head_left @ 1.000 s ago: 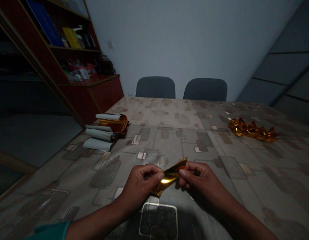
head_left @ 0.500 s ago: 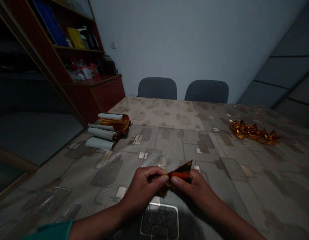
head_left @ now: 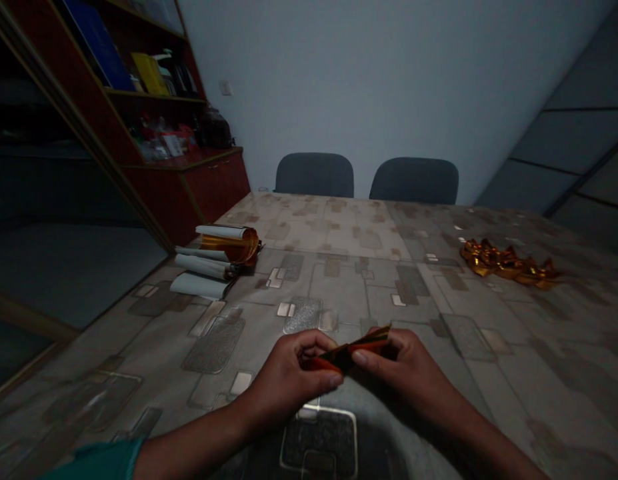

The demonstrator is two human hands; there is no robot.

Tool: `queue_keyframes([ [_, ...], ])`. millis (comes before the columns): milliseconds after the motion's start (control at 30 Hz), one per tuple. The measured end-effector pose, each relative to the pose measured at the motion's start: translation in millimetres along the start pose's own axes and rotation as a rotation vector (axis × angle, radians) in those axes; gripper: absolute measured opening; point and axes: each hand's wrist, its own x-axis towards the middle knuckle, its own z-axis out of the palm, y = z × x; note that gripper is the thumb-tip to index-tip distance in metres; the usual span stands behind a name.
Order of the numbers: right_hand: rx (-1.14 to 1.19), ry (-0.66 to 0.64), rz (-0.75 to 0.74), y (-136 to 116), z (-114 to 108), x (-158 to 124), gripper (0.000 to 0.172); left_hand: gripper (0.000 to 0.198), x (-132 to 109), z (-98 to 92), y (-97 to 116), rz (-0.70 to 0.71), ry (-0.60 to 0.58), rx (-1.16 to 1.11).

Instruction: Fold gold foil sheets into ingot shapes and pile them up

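The left hand (head_left: 301,365) and the right hand (head_left: 395,357) meet at a folded strip of gold foil (head_left: 345,359), its inner faces showing orange-red. The left grip has thumb and forefinger a little apart, with one end of the strip held between them; the right grip is closed on the other end, thumb pressed on the near side (the fingers behind are mostly hidden). A teal sleeve (head_left: 96,461) shows to the left of the strip, nearer the viewer. Under and around the strip spreads the bench (head_left: 349,287), covered in a patterned cloth. Beyond the strip to the left lie curled sheets (head_left: 209,265), pale outside and gold within; beyond it to the right, a row of crumpled-looking gold shapes (head_left: 509,263). Farther past the strip stand two grey chairs (head_left: 315,175), then the plain wall (head_left: 339,87).
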Motion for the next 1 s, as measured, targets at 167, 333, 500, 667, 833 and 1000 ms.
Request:
queue_keyframes([
  [167, 0.036, 0.036, -0.044, 4.7, 1.6, 4.3, 0.02, 0.035, 5.4, -1.7, 1.0, -0.017, 0.015, -0.082],
  [333, 0.149, 0.229, -0.031, 9.0, 4.5, 7.1, 0.027, 0.038, 7.2, -3.8, -0.3, -0.057, 0.052, -0.413],
  [500, 0.278, 0.308, 0.018, 12.2, 7.9, 7.7, 0.031, 0.049, 4.7, 0.6, -4.3, -0.074, -0.01, -0.467],
  [667, 0.221, 0.296, 0.018, 16.7, 12.8, 7.2, 0.032, 0.035, 7.7, -0.2, -16.3, 0.023, 0.077, -0.305],
  [833, 0.251, 0.146, 0.03, 18.2, 13.5, 2.9, 0.024, 0.028, 4.8, -1.7, -16.6, 0.056, 0.17, -0.397],
  [1000, 0.166, 0.054, 0.012, 15.1, 14.5, 1.5, 0.032, 0.03, 1.0, 3.6, -8.5, 0.096, 0.152, -0.523],
])
